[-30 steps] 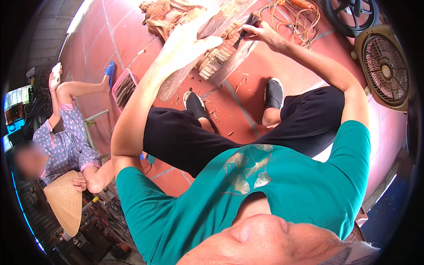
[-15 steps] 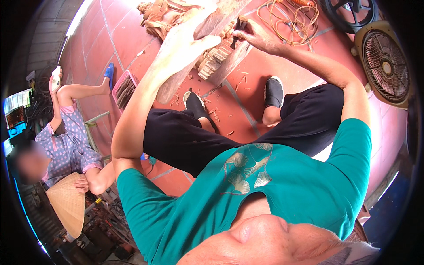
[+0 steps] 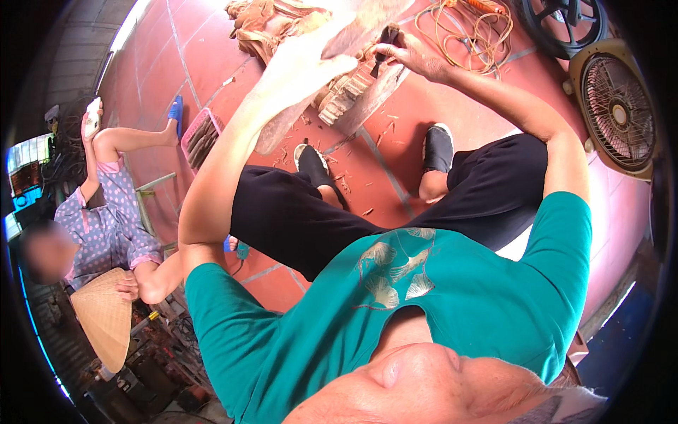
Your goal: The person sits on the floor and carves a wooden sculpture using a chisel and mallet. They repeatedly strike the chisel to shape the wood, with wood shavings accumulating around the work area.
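Note:
My left hand [image 3: 300,74], washed out by glare, rests against wooden pieces with its thumb stretched out; its other fingertips are lost in the brightness. In my right hand [image 3: 418,58] a slim black tool [image 3: 379,62] is pinched between thumb and fingers, over a carved, ridged wooden piece [image 3: 337,104]. That piece lies against a flat wooden board [image 3: 378,99]. A smooth brown wooden piece [image 3: 353,37] sits between my hands. The exact kind of black tool does not show.
Wood shavings [image 3: 339,169] are scattered on the red tiles around my shoes. Brown crumpled cloth-like material [image 3: 265,32] lies beyond my left hand. Coiled cable [image 3: 487,42], a wheel [image 3: 565,25] and a fan [image 3: 618,109] stand right. Left are a pink basket [image 3: 189,145] and a seated person [image 3: 109,233].
The view has shifted slightly. My right hand still holds the black tool, now turned a little more upright above the carved wood. My left hand stays in nearly the same place.

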Available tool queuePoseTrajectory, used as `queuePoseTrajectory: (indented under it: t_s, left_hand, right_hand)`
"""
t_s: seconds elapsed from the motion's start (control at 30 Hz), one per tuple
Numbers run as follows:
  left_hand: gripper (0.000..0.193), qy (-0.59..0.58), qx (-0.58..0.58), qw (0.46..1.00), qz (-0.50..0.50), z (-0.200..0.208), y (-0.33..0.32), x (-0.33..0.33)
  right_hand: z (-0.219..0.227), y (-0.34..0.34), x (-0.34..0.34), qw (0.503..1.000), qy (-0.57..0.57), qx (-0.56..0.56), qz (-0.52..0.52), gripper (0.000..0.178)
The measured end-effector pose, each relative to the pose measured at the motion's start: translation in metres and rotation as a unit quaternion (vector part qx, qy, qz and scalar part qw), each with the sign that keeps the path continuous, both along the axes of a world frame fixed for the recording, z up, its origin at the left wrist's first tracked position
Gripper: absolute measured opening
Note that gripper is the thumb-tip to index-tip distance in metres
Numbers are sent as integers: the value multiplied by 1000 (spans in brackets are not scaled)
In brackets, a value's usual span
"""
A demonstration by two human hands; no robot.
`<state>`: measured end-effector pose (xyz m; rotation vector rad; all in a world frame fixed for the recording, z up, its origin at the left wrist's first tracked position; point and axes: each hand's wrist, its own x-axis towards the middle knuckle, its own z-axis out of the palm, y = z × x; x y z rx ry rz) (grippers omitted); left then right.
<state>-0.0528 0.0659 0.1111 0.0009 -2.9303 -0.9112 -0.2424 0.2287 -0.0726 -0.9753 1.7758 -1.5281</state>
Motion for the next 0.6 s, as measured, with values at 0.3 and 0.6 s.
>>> queuePoseTrajectory:
  t_s: [0.3,0.6]
  left_hand:
    - [70,-88,4,996,-8,-9,2,-8]
    - [83,-33,99,991,78,3,-17,7]
  right_hand:
    - [10,2,5,1000,16,6,15,48]
    - [-13,20,-34,962,-249,105,21,41]
